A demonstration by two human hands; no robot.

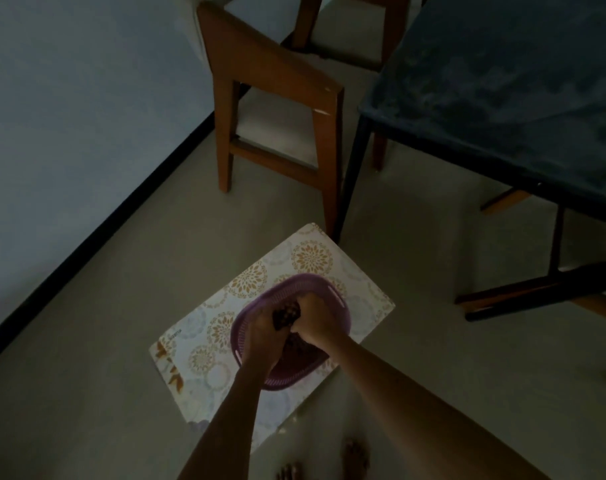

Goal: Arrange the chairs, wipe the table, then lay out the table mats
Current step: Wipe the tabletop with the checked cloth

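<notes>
A purple plastic basket (pixel 320 296) stands on a floral-patterned table mat (pixel 305 258) lying on the floor. Both hands reach into the basket. My left hand (pixel 260 336) and my right hand (pixel 315 323) together grip a dark checkered cloth (pixel 286 313), held bunched above the basket's bottom. More dark cloth lies in the basket under my right wrist. The dark table (pixel 502 84) stands at the upper right. A brown wooden chair (pixel 274 81) stands to its left, close to the wall.
A second wooden chair (pixel 346 26) shows at the top. More chair legs (pixel 502 199) sit under the table. Black table legs (pixel 350 181) come down just beyond the mat. A pale wall with black skirting runs along the left. My bare toes (pixel 355 457) show at the bottom.
</notes>
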